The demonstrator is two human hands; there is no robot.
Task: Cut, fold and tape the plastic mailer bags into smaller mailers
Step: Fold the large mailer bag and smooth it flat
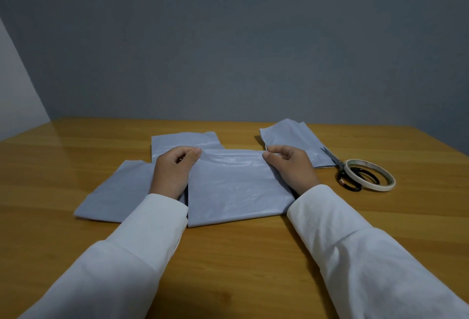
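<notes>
Pinching both far corners, the person has the mailer (pixel 236 186) dead centre on the surface (pixel 228 268). From the head view: left hand (pixel 175 171) nips the corner at 10 o'clock between thumb and fingers, right hand (pixel 289 166) nips the one at 2 o'clock, so both are closed on the plastic. The mailer's long axis runs 9 to 3, its far edge stretched straight between the two hands, its near edge lying flat toward 6. That far edge looks like what the fold turns on: I'd judge it comes toward 6 next. Neither hand is nearer; they sit level. Scissors (pixel 340 168) and tape (pixel 369 175) wait at 3 o'clock, on the right hand's side. More grey pieces (pixel 116 191) lie at 9, 11 and 1.
</notes>
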